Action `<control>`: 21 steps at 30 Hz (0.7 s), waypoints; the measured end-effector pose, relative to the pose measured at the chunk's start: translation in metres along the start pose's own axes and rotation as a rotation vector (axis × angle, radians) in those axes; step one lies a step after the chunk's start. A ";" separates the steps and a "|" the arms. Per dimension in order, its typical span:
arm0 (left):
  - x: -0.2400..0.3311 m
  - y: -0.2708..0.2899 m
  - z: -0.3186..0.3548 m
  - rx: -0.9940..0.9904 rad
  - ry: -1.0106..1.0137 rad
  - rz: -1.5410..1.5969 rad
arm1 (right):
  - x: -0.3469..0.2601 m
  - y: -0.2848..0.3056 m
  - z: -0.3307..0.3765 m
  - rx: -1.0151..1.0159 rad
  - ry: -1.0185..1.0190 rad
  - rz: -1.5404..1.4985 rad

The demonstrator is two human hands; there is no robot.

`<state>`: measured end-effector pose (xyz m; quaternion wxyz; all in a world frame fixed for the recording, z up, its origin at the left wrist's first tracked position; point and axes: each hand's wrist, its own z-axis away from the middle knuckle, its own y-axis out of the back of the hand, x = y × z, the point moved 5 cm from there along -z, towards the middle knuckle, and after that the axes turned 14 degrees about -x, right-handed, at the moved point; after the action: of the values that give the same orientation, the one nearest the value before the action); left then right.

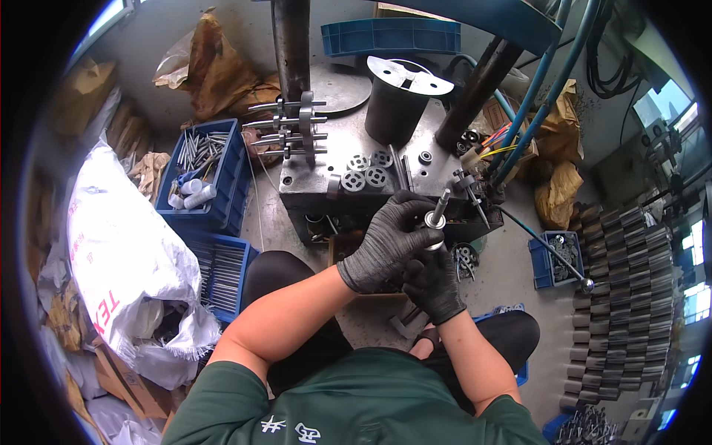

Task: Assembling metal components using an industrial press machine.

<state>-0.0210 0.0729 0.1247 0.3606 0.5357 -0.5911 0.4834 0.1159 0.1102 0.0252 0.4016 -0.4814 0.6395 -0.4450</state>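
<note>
Cluttered around a grey metal bench at frame centre, bins keep parts within reach, while both gloved hands, left hand and right hand, meet clamped on a steel shaft, steadying it upright.

Two gloved hands, left hand and right hand; one metal shaft; four slotted discs at 12 o'clock; three blue bins.

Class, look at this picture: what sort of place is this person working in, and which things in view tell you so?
Most likely a small metal-parts workshop or factory station. A steel press fixture carries round metal discs, blue crates hold metal rods, and both gloved hands, left hand and right hand, grip a metal shaft.
</note>
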 end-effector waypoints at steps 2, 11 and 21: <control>-0.004 0.004 0.003 0.041 -0.030 0.007 | 0.001 0.000 -0.001 -0.046 -0.044 -0.039; 0.004 0.028 -0.001 0.193 0.046 0.276 | -0.110 -0.037 -0.066 0.462 0.140 1.974; -0.011 0.059 -0.012 0.391 -0.037 0.842 | -0.181 -0.002 -0.197 0.733 -0.705 2.889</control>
<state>-0.0785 0.0850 0.1064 0.0144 0.3156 -0.6613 0.6804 -0.0305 0.3219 0.0983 0.6975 0.5775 0.2801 0.3188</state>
